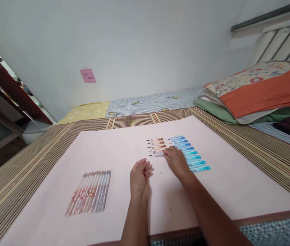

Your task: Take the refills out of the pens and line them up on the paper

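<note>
My right hand [176, 161] is closed, its fingertips pinched on the right end of a pale grey brush-tipped pen [156, 155]. This pen lies lowest in a short column beneath several brown-capped pens [156, 143], tips pointing left. Beside them is a column of blue and turquoise pens [196, 158]; my right hand and forearm cover the left ends of some. My left hand [140, 176] hovers palm-up below the brown column, fingers loosely curled and apart, with nothing visible in them. All the pens rest on a pale pink sheet [119, 147].
On the sheet's left side lies a row of clear pens with reddish and silvery patterns [90, 193]. A striped mat [224, 143] spreads under the sheet. Folded bedding with an orange cushion [267, 92] is piled at the right. A pink note [88, 75] sticks to the wall.
</note>
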{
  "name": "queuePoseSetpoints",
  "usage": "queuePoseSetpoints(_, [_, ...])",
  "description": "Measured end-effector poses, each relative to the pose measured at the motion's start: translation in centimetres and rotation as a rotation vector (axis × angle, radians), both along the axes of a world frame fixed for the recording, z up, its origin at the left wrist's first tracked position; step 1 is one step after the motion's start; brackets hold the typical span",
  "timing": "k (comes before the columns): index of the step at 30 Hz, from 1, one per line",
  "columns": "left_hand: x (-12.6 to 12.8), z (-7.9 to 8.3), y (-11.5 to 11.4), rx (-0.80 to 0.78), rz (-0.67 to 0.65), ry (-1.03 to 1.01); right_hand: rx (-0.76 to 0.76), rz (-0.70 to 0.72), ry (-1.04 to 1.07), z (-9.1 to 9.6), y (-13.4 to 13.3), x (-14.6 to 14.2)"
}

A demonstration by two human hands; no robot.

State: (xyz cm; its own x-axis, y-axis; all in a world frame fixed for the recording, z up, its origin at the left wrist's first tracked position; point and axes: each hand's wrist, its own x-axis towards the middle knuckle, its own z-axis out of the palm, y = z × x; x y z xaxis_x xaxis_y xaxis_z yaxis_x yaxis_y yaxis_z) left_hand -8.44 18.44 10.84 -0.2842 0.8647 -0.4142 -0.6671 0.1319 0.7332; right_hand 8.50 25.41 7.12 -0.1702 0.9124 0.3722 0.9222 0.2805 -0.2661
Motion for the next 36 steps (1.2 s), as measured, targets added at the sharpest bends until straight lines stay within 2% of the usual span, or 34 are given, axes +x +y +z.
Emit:
queuePoseSetpoints(7, [0.0, 0.1, -0.1, -0.007, -0.002, -0.002, -0.002, 0.022, 0.003, -0.1, 0.0, -0.1])
queuePoseSetpoints(11, [0.1, 0.3, 0.0, -0.015, -0.001, -0.007, 0.011, 0.045, 0.100, -0.1, -0.1, 0.3])
queuePoseSetpoints(17, [0.1, 0.7, -0.1, -0.017, -0.001, -0.014, 0.036, -0.121, 0.220, 0.7, -0.4, 2.0])
queuePoseSetpoints(25, [0.2, 0.9, -0.2, -0.019, -0.002, -0.023, -0.077, -0.117, 0.143, 1.1, -0.8, 1.3])
queuePoseSetpoints(36, [0.2, 1.2, -0.2, -0.033, -0.007, -0.020, -0.068, -0.079, 0.093, 0.2, -0.3, 0.8])
